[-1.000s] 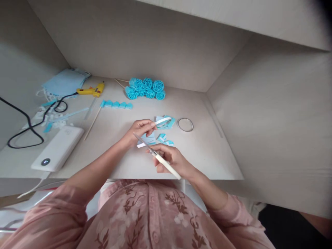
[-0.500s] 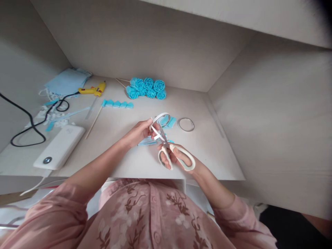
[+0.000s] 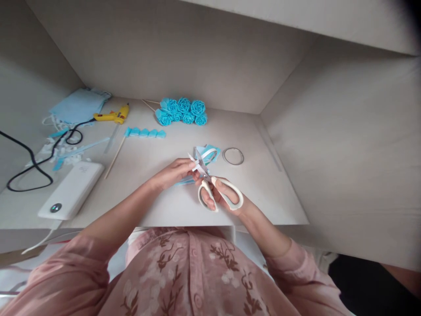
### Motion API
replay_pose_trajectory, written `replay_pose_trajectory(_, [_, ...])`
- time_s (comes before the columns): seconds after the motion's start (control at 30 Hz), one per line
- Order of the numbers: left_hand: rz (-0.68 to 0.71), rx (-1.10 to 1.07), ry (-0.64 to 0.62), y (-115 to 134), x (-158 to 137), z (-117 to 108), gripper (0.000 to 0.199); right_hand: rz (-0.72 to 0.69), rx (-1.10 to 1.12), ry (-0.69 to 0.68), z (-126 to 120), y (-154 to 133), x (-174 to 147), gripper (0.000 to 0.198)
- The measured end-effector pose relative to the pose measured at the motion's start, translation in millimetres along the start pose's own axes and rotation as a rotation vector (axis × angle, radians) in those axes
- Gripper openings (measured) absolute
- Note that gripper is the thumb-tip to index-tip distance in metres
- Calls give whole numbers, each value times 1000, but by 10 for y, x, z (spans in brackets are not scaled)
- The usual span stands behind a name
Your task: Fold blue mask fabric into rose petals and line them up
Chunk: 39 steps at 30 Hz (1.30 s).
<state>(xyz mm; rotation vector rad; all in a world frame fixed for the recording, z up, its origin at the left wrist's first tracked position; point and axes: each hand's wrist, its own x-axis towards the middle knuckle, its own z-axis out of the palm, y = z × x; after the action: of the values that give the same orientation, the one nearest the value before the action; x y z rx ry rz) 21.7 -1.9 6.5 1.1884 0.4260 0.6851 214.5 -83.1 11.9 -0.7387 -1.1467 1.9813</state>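
Note:
My left hand [image 3: 176, 171] pinches a narrow white strip [image 3: 208, 153] between thumb and fingers, and part of the strip curves away in a loop. My right hand [image 3: 221, 198] has its thumb and fingers through the cream handles of a pair of scissors [image 3: 237, 191]. The scissor blades stand apart, close to my left fingertips and around the strip there. Behind the blades lie some blue fabric pieces [image 3: 215, 150]. More blue pieces [image 3: 184, 181] lie partly hidden under my hands.
Blue fabric roses [image 3: 184, 112] lie at the back. A stick [image 3: 115, 158] with a scalloped blue strip [image 3: 144, 132] lies left of centre. Leftward are a yellow glue gun [image 3: 113, 116], face masks [image 3: 77, 105], scraps and a white power bank [image 3: 72, 189]. A ring [image 3: 233, 156] lies rightward.
The scissor blades have come up to my left fingertips, around the strip. The strip's loop has dropped lower and flatter. The whole view has shifted slightly.

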Motion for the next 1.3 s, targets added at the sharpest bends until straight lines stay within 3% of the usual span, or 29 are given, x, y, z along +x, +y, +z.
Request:
replay_pose_trajectory(0.4, [10, -96, -3, 14, -9, -47, 34, 48, 230, 55, -24, -27, -71, 52])
replay_pose_trajectory(0.67, [-6, 192, 53, -1, -38, -46, 26, 65, 213, 69, 26, 29, -60, 52])
replay_pose_trajectory(0.87, [8, 156, 124, -81, -22, -90, 31, 60, 113, 114, 102, 3, -70, 53])
replay_pose_trajectory(1.03, [0, 154, 155, -24, -15, -31, 38, -28, -173, 199, 133, 15, -70, 49])
replay_pose_trajectory(1.3, [-47, 183, 248, 13, -3, 1, 42, -34, -373, 100, 120, 26, -49, 45])
